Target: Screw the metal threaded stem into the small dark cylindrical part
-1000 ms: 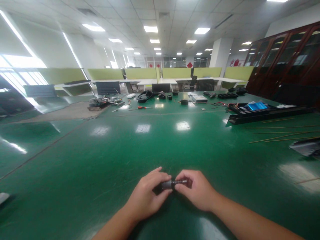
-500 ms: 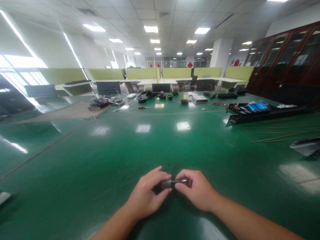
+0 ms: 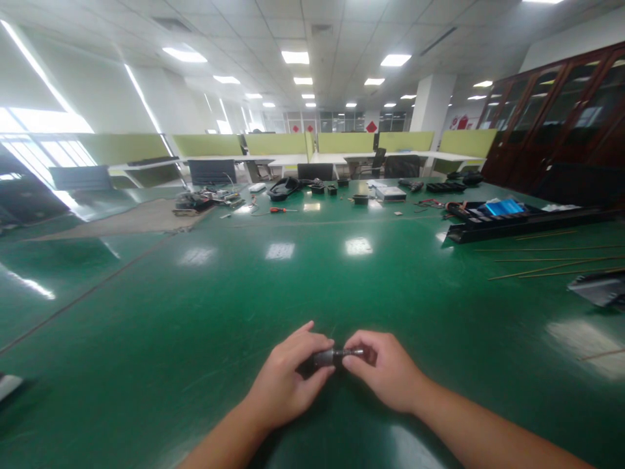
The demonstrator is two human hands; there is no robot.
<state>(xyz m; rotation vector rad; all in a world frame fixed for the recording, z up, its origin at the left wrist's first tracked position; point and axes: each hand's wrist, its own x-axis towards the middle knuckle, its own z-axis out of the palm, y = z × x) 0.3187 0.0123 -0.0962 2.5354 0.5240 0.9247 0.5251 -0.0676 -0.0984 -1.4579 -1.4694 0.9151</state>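
A small dark cylindrical part [image 3: 324, 357] with a thinner metal shaft lies level between my hands, low in the middle of the view. My left hand [image 3: 289, 374] grips its thick dark body between thumb and fingers. Around the thin shaft at its right end, my right hand [image 3: 383, 368] has its thumb and forefinger closed. Both hands are just above or on the green table [image 3: 312, 286]; whether they rest on it I cannot tell.
An orange screwdriver [image 3: 278, 210] lies farther back, with electronic parts [image 3: 195, 200] to its left. At the right are a long black tray [image 3: 512, 225], thin rods [image 3: 556, 264] and a dark metal piece [image 3: 596, 288]. A white object [image 3: 8, 385] sits at the left edge.
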